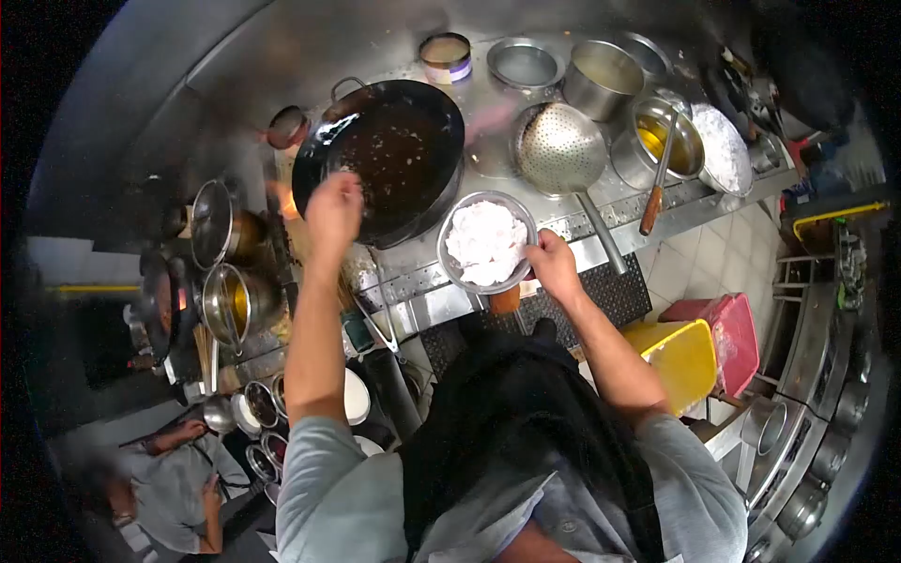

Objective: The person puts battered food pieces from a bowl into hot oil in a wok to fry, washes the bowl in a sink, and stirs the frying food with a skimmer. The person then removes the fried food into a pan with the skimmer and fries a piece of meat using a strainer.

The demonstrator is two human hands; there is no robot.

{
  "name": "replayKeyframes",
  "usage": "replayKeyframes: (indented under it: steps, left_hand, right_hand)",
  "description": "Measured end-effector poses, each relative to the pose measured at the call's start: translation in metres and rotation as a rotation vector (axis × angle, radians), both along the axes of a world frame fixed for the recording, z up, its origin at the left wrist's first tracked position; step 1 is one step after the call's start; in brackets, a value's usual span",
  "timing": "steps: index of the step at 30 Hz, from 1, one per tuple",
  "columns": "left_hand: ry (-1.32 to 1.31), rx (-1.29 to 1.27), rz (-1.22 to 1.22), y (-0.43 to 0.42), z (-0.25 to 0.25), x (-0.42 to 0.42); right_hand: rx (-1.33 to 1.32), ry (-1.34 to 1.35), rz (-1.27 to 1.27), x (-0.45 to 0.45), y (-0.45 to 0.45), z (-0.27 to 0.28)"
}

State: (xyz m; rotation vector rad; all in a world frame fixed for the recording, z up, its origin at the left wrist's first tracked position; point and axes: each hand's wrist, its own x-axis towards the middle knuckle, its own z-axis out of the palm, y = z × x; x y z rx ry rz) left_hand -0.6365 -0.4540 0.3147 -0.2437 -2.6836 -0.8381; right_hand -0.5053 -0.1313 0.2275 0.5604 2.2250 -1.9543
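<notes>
My left hand (335, 216) is over the near left part of a black wok (422, 113) filled with dark oil, with small pale bits floating on the surface. Its fingers are drawn together, and what they hold, if anything, is hidden. My right hand (554, 261) grips the right rim of a metal bowl (450, 266), thumb on the edge. In the bowl lies a heap of white-coated pieces (485, 242); their kind is not clear. The bowl is held close to the wok's right side, at the front of the steel stove top.
A perforated skimmer (561, 150) and a pot of yellow oil (638, 174) with a wooden-handled ladle (662, 174) are to the right. A basin of white powder (721, 148) stands beyond. Flame (286, 200) shows left of the wok. Another person (174, 488) works at lower left.
</notes>
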Motion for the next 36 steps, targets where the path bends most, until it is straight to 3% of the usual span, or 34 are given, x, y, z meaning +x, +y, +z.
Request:
replayKeyframes:
  steps: [4, 7, 10, 13, 17, 21, 26, 28, 30, 33, 36]
  left_hand:
    - [0.006, -0.132, -0.544, 0.077, 0.035, 0.06]
    - [-0.071, -0.398, -0.645, 0.114, 0.016, 0.08]
    - [0.074, -0.438, -0.606, 0.125, 0.005, 0.084]
    - [-0.078, -0.503, -0.585, 0.121, 0.018, 0.088]
    - [-0.042, -0.032, -0.463, 0.103, 0.026, 0.079]
    - [-0.104, 0.139, -0.249, 0.073, 0.043, 0.06]
    - [-0.165, 0.04, -0.157, 0.036, 0.026, 0.003]
    - [-0.18, -0.232, -0.157, 0.016, -0.029, -0.028]
    - [-0.189, -0.301, -0.111, 0.006, -0.081, -0.048]
    - [-0.134, -0.361, -0.075, 0.016, -0.084, -0.046]
    - [0.102, -0.162, -0.086, 0.062, -0.033, -0.017]
  right_hand:
    - [-0.037, 0.011, 0.048, -0.002, 0.0, 0.004]
    - [-0.066, 0.01, 0.078, -0.003, 0.003, 0.004]
    - [-0.088, 0.011, 0.104, -0.001, 0.009, 0.007]
    - [-0.073, 0.014, 0.118, 0.001, 0.013, 0.007]
    - [-0.134, -0.01, 0.089, -0.001, 0.015, 0.008]
    - [-0.179, -0.004, 0.093, -0.005, 0.015, 0.007]
    - [-0.1, 0.01, 0.057, -0.008, 0.015, 0.003]
    - [-0.084, 0.012, 0.04, -0.007, 0.015, 0.002]
    - [-0.061, 0.004, 0.025, -0.005, 0.015, 0.003]
    - [-0.041, -0.004, 0.007, -0.003, 0.018, 0.0]
    - [-0.055, 0.0, 0.002, -0.002, 0.022, -0.005]
